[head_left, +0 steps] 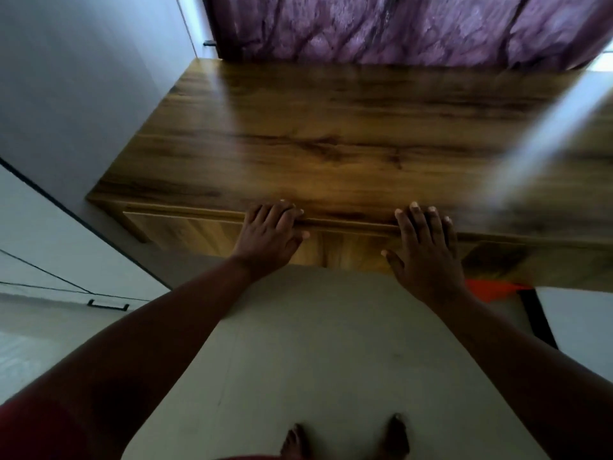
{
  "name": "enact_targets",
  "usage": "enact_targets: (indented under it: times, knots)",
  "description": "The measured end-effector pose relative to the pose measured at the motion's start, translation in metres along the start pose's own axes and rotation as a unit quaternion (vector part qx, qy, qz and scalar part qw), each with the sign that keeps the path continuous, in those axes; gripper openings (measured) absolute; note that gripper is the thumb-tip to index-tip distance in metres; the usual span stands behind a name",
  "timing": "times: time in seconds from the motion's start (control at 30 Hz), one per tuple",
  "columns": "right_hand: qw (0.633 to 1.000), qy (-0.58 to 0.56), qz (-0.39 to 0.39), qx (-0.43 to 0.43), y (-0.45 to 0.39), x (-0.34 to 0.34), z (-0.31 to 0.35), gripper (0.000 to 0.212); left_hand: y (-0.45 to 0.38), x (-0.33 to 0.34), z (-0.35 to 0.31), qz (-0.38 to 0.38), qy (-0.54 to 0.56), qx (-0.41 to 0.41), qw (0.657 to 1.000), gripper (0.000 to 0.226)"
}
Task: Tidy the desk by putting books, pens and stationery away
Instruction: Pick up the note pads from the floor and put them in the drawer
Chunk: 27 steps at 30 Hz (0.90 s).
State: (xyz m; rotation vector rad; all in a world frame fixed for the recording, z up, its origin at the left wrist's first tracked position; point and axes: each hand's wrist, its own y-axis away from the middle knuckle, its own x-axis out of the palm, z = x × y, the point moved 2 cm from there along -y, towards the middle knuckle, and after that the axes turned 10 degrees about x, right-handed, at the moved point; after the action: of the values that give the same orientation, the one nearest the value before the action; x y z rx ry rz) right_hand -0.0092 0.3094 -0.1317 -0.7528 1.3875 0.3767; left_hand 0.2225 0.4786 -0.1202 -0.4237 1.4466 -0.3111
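Observation:
A wooden desk point(331, 127) fills the middle of the view, its top bare of books, pens or stationery. Below its front edge runs a wooden drawer front point(199, 230). My left hand point(268, 240) lies flat against the top of that drawer front, fingers spread over the desk's edge. My right hand point(428, 254) rests flat to its right, fingers apart, tips on the desk edge. Neither hand holds anything.
A purple curtain point(398, 28) hangs behind the desk. A grey wall stands on the left, with white cabinet doors and a black handle point(107, 305) lower left. An orange and black object point(497, 290) sits under the desk at right. My bare feet show at the bottom.

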Motion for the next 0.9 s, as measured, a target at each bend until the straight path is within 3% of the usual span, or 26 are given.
enact_targets:
  times: [0.1, 0.33, 0.47, 0.6, 0.9]
  knots:
    - [0.999, 0.0, 0.005, 0.039, 0.041, -0.002, 0.001, 0.078, 0.011, 0.01, -0.032, -0.013, 0.042, 0.11, 0.993, 0.046]
    - [0.973, 0.018, 0.176, 0.15, 0.237, 0.034, -0.026, 0.08, 0.035, 0.066, -0.134, 0.176, 0.126, 0.262, 0.941, 0.056]
    - [0.932, 0.025, 0.263, 0.248, 0.352, 0.039, -0.047, 0.078, 0.05, 0.088, -0.202, 0.308, 0.135, 0.318, 0.886, 0.068]
    - [0.881, -0.02, 0.274, 0.385, 0.45, 0.031, -0.062, 0.076, 0.076, 0.095, -0.28, 0.407, 0.102, 0.376, 0.826, 0.079]
    - [0.771, -0.072, 0.263, 0.575, 0.68, -0.01, -0.042, 0.078, 0.188, 0.049, -0.509, 0.471, 0.044, 0.553, 0.686, 0.095]
